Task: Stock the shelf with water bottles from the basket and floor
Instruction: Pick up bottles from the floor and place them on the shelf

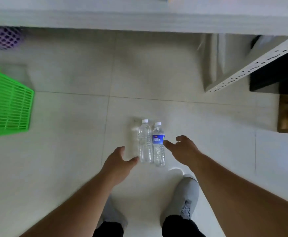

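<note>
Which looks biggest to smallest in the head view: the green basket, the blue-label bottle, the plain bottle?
1. green basket, largest though cut off by the frame edge.
2-3. plain bottle and blue-label bottle: they look alike in size, so no ranking between them.

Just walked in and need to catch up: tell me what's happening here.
A person is reaching down with both hands toward two water bottles standing side by side on the tiled floor. The left hand is open beside the unlabelled bottle; the right hand is open next to the blue-labelled bottle. Neither is gripped yet. A green basket sits off to the left, and the shelf stands ahead on the right.
</note>
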A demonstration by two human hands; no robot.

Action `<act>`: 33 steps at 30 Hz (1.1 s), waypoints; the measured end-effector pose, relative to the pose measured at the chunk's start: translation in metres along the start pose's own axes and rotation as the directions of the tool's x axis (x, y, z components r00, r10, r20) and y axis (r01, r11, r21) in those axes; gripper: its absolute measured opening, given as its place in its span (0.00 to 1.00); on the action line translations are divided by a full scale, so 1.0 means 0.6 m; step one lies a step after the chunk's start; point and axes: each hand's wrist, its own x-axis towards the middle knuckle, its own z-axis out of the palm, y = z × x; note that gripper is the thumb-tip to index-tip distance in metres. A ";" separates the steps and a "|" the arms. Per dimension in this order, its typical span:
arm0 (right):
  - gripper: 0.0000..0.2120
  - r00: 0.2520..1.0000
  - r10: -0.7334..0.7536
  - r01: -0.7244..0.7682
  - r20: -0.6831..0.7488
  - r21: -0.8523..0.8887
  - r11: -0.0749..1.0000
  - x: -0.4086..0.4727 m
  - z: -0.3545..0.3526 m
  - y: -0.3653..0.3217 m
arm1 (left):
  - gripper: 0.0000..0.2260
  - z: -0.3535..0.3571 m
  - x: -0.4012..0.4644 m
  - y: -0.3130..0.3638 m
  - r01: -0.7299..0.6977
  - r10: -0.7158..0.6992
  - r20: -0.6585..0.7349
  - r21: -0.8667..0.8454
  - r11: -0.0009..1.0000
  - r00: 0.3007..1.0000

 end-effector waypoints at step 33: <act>0.14 0.937 -0.270 0.312 -0.223 0.181 0.932 0.102 0.091 -0.028 | 0.18 0.028 0.143 -0.087 -0.108 0.107 -0.018 -0.266 0.958 0.994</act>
